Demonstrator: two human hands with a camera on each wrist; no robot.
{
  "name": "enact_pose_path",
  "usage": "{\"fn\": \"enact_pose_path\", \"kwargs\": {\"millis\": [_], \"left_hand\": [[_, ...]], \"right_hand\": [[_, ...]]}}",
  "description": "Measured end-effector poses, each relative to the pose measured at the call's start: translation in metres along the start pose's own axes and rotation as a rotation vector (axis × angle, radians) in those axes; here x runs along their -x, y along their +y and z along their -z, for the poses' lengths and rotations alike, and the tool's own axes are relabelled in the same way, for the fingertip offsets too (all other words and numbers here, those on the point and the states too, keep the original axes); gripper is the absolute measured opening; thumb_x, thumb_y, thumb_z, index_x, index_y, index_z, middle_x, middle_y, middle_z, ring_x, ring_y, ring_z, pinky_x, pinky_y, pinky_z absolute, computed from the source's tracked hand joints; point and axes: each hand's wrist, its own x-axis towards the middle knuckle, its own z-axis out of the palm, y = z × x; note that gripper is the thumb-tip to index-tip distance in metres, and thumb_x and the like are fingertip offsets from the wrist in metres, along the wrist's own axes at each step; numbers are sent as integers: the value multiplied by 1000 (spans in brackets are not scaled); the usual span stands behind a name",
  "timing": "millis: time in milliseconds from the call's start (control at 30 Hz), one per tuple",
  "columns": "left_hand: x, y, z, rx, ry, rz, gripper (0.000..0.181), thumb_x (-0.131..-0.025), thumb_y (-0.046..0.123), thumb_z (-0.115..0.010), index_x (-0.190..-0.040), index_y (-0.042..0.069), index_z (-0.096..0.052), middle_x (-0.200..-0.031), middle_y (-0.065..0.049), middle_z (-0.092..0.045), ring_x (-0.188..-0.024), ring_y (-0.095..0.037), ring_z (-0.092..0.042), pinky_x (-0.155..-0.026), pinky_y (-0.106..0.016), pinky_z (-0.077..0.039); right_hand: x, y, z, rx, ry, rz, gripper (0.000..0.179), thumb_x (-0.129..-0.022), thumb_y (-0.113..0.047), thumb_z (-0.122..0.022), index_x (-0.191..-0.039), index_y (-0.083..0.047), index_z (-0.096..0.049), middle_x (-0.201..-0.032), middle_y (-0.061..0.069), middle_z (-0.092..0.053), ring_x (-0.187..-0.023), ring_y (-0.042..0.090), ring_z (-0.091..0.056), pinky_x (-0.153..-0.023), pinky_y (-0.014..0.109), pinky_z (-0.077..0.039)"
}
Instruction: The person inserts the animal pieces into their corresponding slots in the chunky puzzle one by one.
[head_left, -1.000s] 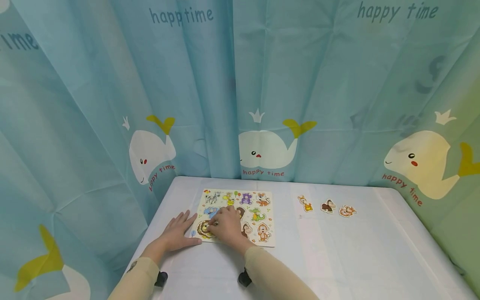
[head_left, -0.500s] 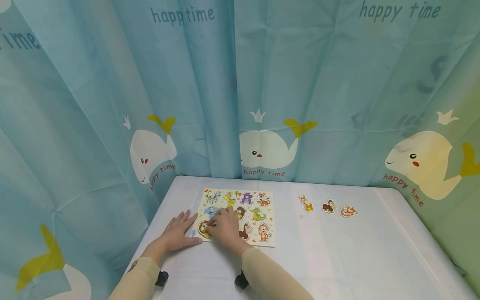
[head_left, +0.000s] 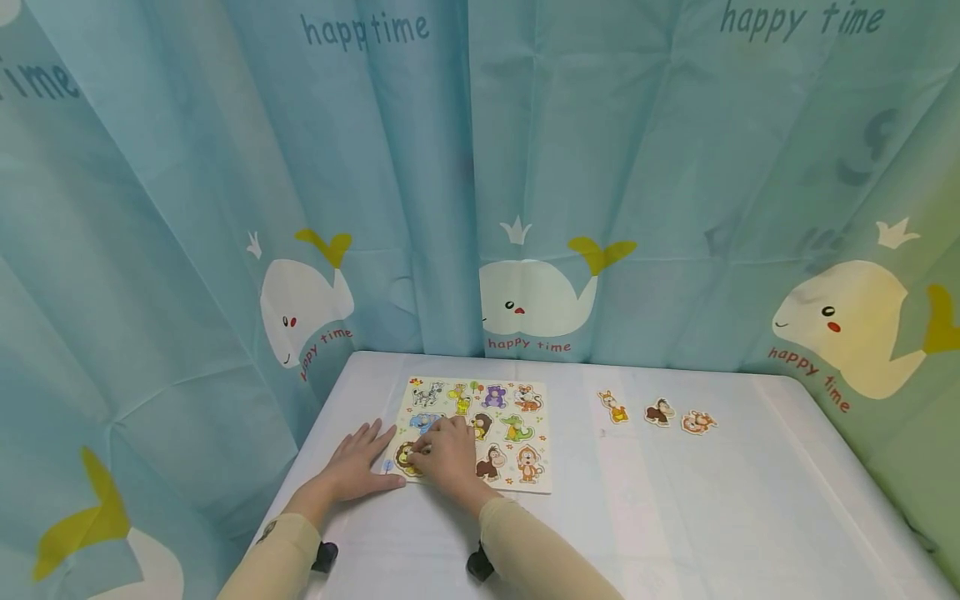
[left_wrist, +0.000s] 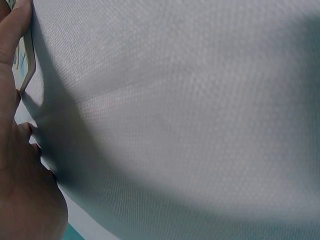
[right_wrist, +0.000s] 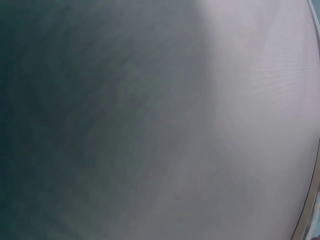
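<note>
A flat animal puzzle board (head_left: 545,450) lies at the left of the table in the head view. In its lower left corner is a lion puzzle piece (head_left: 405,458), partly covered by my right hand (head_left: 452,458), whose thumb and fingertips pinch it. It looks level with the board's face. My left hand (head_left: 358,465) rests at the board's left edge, fingers spread, thumb along the near corner. In the left wrist view, the left hand (left_wrist: 27,185) touches the board's edge (left_wrist: 31,65). The right wrist view shows blurred white cloth and no fingers.
Right of the board lie three loose pieces: a kangaroo (head_left: 613,407), a gorilla (head_left: 660,411) and an orange animal (head_left: 698,422). Blue whale-print curtains (head_left: 420,208) stand behind the white table (head_left: 697,500). A black object (head_left: 480,564) sits under the right forearm.
The lion piece has shifted slightly left and its doubled outline is gone, now lining up with the board picture. My right hand has moved slightly left; the left hand stays put.
</note>
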Motion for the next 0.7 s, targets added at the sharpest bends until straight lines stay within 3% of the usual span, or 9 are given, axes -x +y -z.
{"fn": "enact_pose_path", "kwargs": {"millis": [700], "left_hand": [[-2, -2, -2, -7, -4, 2, 103, -84, 62, -75, -160, 8, -34, -166, -27, -19, -152, -49, -11, -123, -64, -7]], "right_hand": [[2, 1, -1, 3, 8, 11, 17, -80, -46, -85, -75, -31, -78, -90, -12, -56, -93, 13, -44, -84, 35, -39]]}}
